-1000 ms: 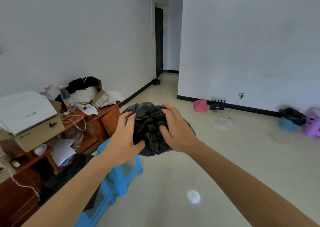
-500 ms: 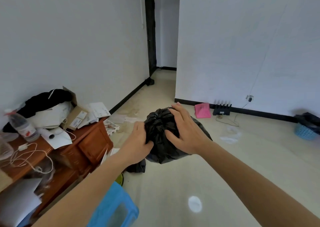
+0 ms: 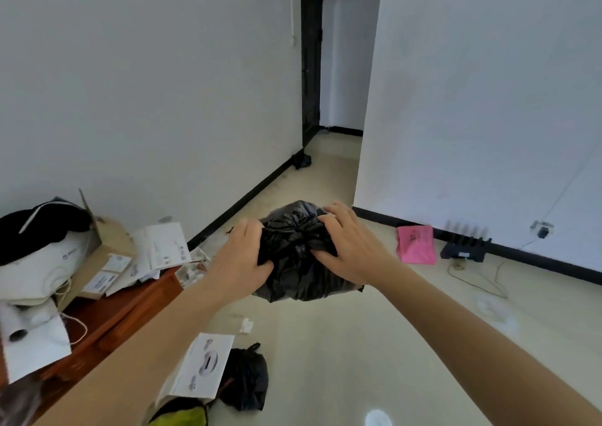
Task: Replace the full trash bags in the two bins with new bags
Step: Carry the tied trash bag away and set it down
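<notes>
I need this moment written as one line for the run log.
left hand: gripping bag | right hand: gripping bag | gathered black plastic trash bag: held above floor | second black bag: on floor

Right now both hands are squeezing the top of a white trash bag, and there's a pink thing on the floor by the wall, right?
Not quite: in the head view the trash bag is black, not white. Both hands, left and right, do grip its top, and the pink thing lies by the wall.

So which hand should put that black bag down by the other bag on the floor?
Probably the left hand. Both hands grip the black trash bag, but the other tied bag lies low on the left side, below the left arm. The right hand would have to cross over.
</notes>
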`<state>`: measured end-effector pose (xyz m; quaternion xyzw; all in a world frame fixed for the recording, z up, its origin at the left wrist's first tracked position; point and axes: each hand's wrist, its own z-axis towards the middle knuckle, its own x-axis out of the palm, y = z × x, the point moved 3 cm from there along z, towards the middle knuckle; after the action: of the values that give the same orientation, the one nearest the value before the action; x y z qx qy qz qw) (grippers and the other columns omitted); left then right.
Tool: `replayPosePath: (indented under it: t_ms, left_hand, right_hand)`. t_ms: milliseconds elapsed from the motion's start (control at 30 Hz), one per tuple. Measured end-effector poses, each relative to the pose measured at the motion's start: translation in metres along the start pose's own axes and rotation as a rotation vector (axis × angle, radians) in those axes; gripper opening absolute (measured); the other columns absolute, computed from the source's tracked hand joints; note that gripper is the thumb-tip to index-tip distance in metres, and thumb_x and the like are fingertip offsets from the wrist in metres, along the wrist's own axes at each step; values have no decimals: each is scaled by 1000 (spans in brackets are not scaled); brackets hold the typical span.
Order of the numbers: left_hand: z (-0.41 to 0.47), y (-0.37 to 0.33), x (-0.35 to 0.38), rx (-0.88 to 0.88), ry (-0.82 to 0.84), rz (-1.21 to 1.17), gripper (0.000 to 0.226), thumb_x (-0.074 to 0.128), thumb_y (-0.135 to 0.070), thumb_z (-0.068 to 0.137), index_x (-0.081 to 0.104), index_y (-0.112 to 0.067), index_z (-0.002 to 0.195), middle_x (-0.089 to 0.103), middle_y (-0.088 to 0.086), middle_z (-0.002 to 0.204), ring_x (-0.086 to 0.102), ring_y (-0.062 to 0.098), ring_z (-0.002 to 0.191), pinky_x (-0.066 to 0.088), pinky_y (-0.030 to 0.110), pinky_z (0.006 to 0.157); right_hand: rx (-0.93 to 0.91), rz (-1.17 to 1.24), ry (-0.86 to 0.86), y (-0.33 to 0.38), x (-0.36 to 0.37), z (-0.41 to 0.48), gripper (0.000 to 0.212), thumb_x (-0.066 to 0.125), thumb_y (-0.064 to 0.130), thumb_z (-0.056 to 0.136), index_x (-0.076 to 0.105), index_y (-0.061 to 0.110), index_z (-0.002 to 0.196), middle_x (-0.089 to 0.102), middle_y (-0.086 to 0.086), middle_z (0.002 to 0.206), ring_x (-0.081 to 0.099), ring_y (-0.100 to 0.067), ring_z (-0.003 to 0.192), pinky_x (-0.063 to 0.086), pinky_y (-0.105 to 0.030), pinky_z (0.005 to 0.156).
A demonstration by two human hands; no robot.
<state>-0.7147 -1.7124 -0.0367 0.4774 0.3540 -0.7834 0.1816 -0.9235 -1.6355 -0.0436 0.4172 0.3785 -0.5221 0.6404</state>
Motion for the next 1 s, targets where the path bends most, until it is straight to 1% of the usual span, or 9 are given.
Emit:
replayPosePath:
  t_ms: [133,233,367,467,567,667,800,933,1000]
  left_hand:
    - [97,60,33,-32,-39,-54,50,64,-27,82,37,-14,122,36,0,117,46,20,103,47,35,82]
    - [180,107,66,-6,-23,-64,74,66,-36,80,28,-13,139,33,2,129,42,19,116,43,29,91]
    - [301,158,89,38,21,30,89,52,-63,74,23,-20,147,32,-1,134,32,18,126,31,35,109]
    - [395,182,98,78,41,48,89,47,-72,72,27,-26,146,30,-6,127,26,15,123,22,33,109]
    - [485,197,121,71,94,-126,92,62,-60,74,14,-34,148,29,-7,127,26,13,124,30,35,109]
    - [576,215,161,101,139,-186,91,65,-48,76,7,-42,147,34,-4,129,36,19,125,38,42,106]
    - [699,245,217,93,183,-105,79,59,-52,72,22,-47,141,32,-8,105,47,16,100,49,38,91]
    - [829,275,249,61,180,-110,66,63,-44,78,37,-34,137,30,-8,106,47,11,100,47,27,88]
    - [890,290,251,72,157,-88,61,64,-41,79,39,-30,134,29,-7,104,45,12,100,48,28,88]
  right_hand:
    - [2,41,27,-52,48,108,65,51,52,93,33,20,146,39,-2,146,46,-25,128,47,-42,101]
    - [18,128,61,-99,92,189,63,51,47,95,26,26,148,41,1,142,51,-25,121,48,-39,97]
    - [37,155,110,-164,129,297,57,50,45,97,29,28,147,45,2,137,53,-23,117,44,-31,93]
    - [103,196,100,-216,140,364,54,49,45,99,30,28,147,47,3,134,55,-22,114,42,-29,86]
    - [141,278,101,-271,151,416,59,50,41,99,24,30,150,46,1,138,54,-21,117,45,-32,94]
    - [164,290,110,-335,172,468,71,52,37,99,7,37,154,41,-2,147,54,-21,117,45,-32,98]
    - [158,294,142,-428,221,551,67,50,36,100,9,40,153,42,0,140,57,-21,111,46,-31,93]
    - [166,322,180,-523,257,651,63,51,39,98,19,35,152,44,0,137,55,-20,115,43,-28,97]
    - [147,319,205,-562,265,707,62,51,42,97,22,33,151,45,0,136,54,-20,117,44,-30,100]
